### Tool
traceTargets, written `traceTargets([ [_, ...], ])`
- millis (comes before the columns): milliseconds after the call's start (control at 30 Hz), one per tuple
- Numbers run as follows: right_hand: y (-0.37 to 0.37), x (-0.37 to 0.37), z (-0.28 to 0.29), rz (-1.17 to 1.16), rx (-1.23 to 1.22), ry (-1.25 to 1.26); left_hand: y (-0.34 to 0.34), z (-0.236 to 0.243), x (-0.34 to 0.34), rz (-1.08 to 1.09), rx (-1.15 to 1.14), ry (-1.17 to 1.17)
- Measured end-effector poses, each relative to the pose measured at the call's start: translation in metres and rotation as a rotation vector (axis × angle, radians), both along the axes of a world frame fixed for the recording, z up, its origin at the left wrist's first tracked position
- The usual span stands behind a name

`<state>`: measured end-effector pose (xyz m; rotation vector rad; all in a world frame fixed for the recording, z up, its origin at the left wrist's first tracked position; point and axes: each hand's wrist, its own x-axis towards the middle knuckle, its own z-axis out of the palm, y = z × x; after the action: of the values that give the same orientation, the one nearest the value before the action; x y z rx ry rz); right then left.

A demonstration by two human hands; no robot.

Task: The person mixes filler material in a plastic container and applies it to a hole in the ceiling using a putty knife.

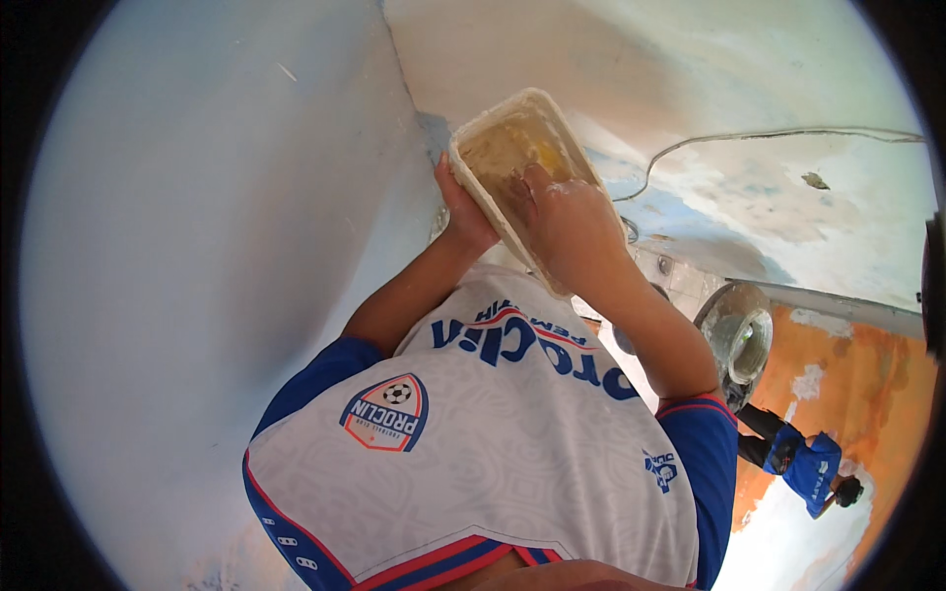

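Observation:
My left hand (pixel 463 202) is closed on the left side of an off-white rectangular plastic tray (pixel 572 131), smeared with pale residue and held tilted in front of my chest. My right hand (pixel 576 227) is inside the tray, its fingers curled down toward the beige contents and dusted with pale material. What those fingers hold, if anything, is hidden. A small yellow patch (pixel 547 156) shows in the tray just beyond my right fingertips. The tray's lower end is partly behind my right hand and forearm.
A pale wall (pixel 187 246) fills the left, meeting a patchy wall (pixel 690 79) crossed by a cable (pixel 759 135). A round, pale-smeared container (pixel 741 350) stands below my right arm. A co-worker (pixel 808 468) in blue is by a peeling orange wall (pixel 857 374).

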<state>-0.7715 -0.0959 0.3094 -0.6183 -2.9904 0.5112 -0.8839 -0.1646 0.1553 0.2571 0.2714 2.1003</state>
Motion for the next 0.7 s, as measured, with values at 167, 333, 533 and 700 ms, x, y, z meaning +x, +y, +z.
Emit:
traceTargets([
  [167, 0.005, -0.003, 0.017, -0.075, 0.163, 0.004, -0.006, -0.004, -0.002, -0.087, 0.063, -0.077],
  [333, 0.009, 0.002, 0.021, -0.085, 0.071, 0.154, -0.007, 0.012, 0.006, 0.008, -0.16, 0.031],
  [533, 0.006, 0.001, -0.01, -0.037, -0.005, 0.079, -0.011, 0.004, 0.006, -0.032, -0.195, -0.031],
  [700, -0.002, 0.004, -0.002, -0.011, -0.207, 0.12, -0.013, -0.007, -0.001, -0.166, 0.195, -0.069],
])
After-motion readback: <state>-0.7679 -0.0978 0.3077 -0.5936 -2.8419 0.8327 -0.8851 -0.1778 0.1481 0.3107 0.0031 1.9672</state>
